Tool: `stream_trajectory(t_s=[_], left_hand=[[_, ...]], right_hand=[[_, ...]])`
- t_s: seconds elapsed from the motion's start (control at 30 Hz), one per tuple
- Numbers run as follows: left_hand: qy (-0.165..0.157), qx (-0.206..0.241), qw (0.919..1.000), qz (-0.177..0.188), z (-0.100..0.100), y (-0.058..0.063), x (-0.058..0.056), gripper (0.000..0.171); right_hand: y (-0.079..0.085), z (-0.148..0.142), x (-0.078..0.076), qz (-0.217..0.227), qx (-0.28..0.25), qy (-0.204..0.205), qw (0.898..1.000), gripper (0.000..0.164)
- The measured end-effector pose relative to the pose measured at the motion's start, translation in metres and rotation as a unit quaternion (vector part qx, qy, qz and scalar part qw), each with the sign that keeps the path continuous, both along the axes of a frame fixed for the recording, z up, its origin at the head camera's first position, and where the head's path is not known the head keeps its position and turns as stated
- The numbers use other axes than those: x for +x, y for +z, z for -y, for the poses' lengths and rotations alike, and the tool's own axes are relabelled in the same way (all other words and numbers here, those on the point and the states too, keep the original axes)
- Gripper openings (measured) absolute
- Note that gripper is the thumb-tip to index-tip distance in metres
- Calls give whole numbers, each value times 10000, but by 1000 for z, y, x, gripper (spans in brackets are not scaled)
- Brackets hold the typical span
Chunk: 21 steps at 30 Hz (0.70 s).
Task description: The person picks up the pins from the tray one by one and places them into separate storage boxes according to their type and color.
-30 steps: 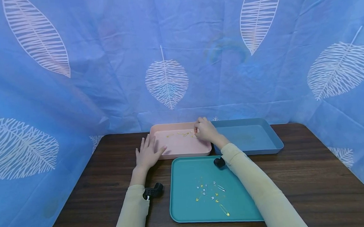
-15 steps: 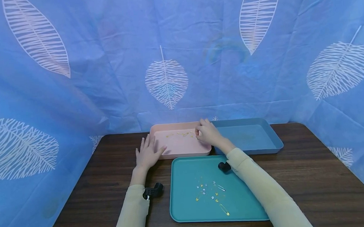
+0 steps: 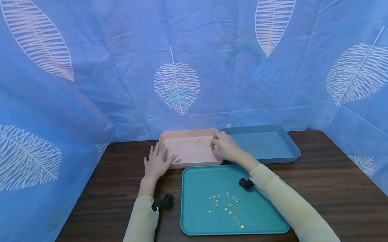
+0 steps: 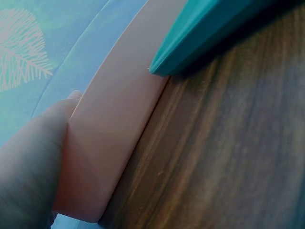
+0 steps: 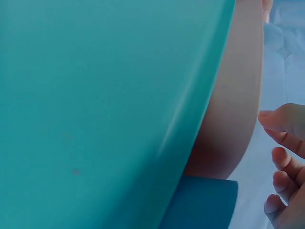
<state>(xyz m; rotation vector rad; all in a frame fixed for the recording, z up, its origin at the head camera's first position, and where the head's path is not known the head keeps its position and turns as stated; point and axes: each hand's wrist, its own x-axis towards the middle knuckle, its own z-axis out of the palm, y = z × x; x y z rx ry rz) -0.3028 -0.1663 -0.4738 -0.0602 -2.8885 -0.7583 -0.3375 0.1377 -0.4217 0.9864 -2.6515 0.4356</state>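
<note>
My left hand (image 3: pixel 155 164), fingers spread, rests on the left end of the pink tray (image 3: pixel 191 160), its thumb at the front rim in the left wrist view. Over that tray's right end hovers my right hand (image 3: pixel 226 147). In the right wrist view, the right thumb (image 5: pixel 286 117) and index tip are close together, the other fingers loosely curled, and I see nothing between them. Several gold safety pins (image 3: pixel 196 142) lie toward the back of the pink tray. Gold and silver safety pins, such as a large gold safety pin (image 3: pixel 239 222), are scattered on the teal tray (image 3: pixel 203 176).
A blue tray (image 3: pixel 261 147) stands right of the pink one, beside the right hand. The teal tray sits in front of both on the dark wooden table (image 3: pixel 119 189). A blue leaf-patterned cloth (image 3: pixel 127 84) hangs behind. Each wrist wears a black camera (image 3: pixel 246 184).
My right hand has drawn slightly back and right, uncovering more gold pins at the pink tray's right side. The left hand has stayed in place.
</note>
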Motion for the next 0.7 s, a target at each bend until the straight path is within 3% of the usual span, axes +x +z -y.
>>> stream_trajectory(t_s=[0.7], left_hand=[[3,46,10000,14,0,3,1,88]], right_hand=[[-1,-6,52,-326,135,895,9954,21]])
